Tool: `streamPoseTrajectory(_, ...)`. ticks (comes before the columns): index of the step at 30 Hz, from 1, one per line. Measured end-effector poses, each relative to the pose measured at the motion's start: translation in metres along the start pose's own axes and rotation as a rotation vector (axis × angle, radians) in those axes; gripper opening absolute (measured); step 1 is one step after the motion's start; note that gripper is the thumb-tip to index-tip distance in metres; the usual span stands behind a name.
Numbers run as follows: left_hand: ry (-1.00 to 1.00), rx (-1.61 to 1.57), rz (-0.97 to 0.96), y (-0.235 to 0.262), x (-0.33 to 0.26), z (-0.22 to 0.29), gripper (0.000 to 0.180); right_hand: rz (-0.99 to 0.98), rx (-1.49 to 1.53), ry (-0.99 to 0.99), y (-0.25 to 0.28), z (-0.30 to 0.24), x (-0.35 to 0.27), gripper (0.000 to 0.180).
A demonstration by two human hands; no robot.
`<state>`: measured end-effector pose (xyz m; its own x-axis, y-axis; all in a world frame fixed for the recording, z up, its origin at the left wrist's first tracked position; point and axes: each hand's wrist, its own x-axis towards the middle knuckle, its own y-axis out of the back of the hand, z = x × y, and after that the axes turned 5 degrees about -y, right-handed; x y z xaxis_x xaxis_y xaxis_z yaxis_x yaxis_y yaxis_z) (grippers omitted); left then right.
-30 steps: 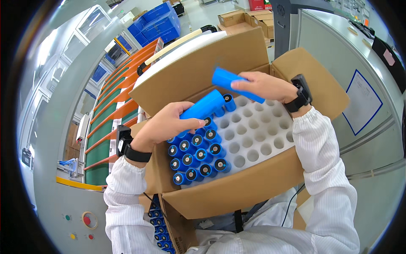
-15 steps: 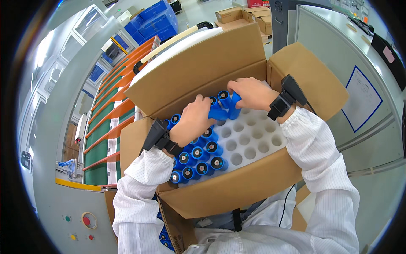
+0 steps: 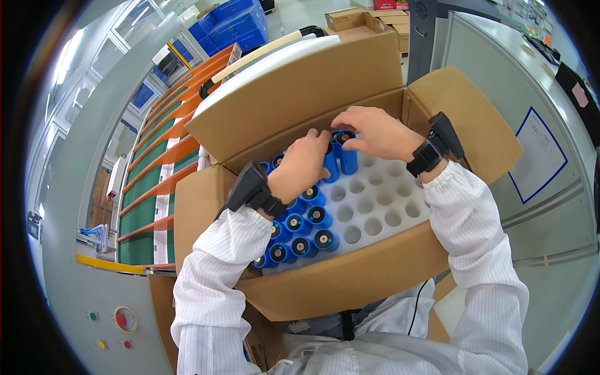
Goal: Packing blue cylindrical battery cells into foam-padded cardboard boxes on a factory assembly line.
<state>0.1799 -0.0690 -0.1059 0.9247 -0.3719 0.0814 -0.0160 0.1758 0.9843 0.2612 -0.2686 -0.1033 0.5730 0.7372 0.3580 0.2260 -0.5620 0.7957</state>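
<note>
Buttons: red one (image 3: 120,319) in a pale ring, near left, on a grey panel.
Conveyor: green belt (image 3: 134,250) under orange bars, left side.
Blue boxes (image 3: 234,28): stacked, far left.
Left wrist: black device (image 3: 250,187) strapped on, white sleeve behind it.
Left hand (image 3: 303,164): grasping left blue cylinder (image 3: 331,165), thumb low on its side, fingers near its top.
Loaded cylinders (image 3: 303,247): upright in rows, left part of foam tray; some hidden under left hand and wrist.
Held cylinders: both upright, side by side, far side of tray near the middle; cannot tell how deep they sit.
Carton (image 3: 350,275): flaps spread, around the tray.
Right hand (image 3: 378,134): thumb and fingers grasping right blue cylinder (image 3: 349,162) by its top end.
Foam tray (image 3: 375,239): white, round holes showing on right part.
Right wrist: black watch (image 3: 428,155).
Paper (image 3: 539,156): blue-bordered sheet, on right panel.
</note>
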Motion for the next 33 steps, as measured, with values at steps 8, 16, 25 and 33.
streamPoseTrajectory(8, 0.076, -0.108, 0.159, 0.03, -0.025, -0.008, 0.031, -0.058, 0.045, -0.052, 0.006, 0.001, -0.002, 0.024)
streamPoseTrajectory(16, 0.211, -0.155, 0.275, -0.008, -0.04, -0.046, 0.028, -0.145, 0.129, -0.093, -0.005, 0.004, 0.002, 0.026)
streamPoseTrajectory(25, 0.158, -0.188, 0.365, -0.032, -0.035, -0.059, 0.03, -0.21, 0.149, -0.282, -0.005, 0.004, -0.004, 0.026)
streamPoseTrajectory(33, 0.133, -0.194, 0.358, -0.042, -0.036, -0.062, 0.028, -0.25, 0.231, -0.385, -0.02, 0.017, -0.004, 0.027)
